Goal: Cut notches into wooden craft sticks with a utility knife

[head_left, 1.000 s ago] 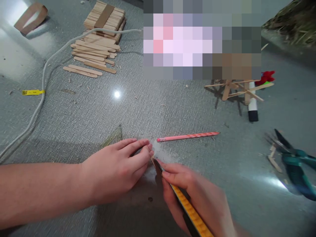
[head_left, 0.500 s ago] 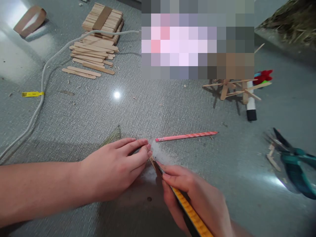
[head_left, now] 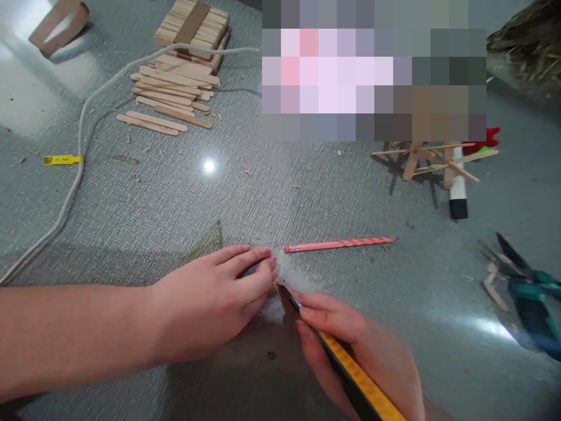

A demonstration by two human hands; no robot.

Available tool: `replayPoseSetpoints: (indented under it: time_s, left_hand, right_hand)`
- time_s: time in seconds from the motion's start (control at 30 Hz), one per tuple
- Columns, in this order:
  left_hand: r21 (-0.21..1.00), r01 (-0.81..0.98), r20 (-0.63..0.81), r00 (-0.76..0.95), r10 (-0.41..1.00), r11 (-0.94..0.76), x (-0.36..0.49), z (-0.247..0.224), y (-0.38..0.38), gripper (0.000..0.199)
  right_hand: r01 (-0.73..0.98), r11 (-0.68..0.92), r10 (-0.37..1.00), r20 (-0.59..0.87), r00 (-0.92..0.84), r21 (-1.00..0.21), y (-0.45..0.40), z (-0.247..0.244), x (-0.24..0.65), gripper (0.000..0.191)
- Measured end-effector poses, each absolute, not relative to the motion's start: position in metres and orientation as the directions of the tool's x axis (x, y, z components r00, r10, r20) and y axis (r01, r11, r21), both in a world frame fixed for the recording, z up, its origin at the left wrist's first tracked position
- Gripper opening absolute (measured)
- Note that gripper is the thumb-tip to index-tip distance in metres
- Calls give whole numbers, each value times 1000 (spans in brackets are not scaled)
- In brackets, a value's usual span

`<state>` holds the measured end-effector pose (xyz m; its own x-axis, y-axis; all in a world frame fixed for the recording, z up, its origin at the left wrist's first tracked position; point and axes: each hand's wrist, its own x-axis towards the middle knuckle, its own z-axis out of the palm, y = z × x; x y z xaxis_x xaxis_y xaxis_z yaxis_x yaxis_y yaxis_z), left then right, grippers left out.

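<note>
My right hand [head_left: 350, 333] is closed around a yellow and black utility knife [head_left: 346, 362]. Its dark blade points up and left, against a small wooden stick [head_left: 276, 285]. Just beyond the blade, my left hand [head_left: 228, 286] presses that stick to the table, fingertips together. Most of the stick is hidden beneath those fingers. A pink striped pencil [head_left: 342, 244] lies right past my left fingertips.
Several loose craft sticks [head_left: 170, 90] lie below a banded bundle [head_left: 193, 26] at back left, crossed by a white cable [head_left: 80, 140]. A stick structure [head_left: 429, 158], a marker [head_left: 458, 193] and green-handled pliers [head_left: 526, 292] are on the right. Pixelation covers the top middle.
The whole view has shifted slightly, so most things appear a little farther right. Both hands keep their grips, and the knife blade stays at the stick.
</note>
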<state>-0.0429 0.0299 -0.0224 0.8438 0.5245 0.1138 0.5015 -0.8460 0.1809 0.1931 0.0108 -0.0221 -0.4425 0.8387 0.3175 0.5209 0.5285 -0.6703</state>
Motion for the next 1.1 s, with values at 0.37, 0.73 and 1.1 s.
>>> replayPoseSetpoints:
  time_s: [0.37, 0.73, 1.1]
  left_hand:
    - [184, 495, 132, 844, 520, -849, -42, -23, 30, 41]
    - [204, 489, 165, 837, 522, -848, -41, -22, 32, 38]
    - [190, 521, 186, 813, 551, -832, -38, -24, 32, 48]
  right_hand:
    - [526, 518, 841, 290, -457, -675, 11, -22, 190, 26]
    - [494, 504, 847, 295, -442, -708, 12, -16, 184, 24]
    - [522, 518, 831, 255, -494, -678, 11, -19, 188, 16]
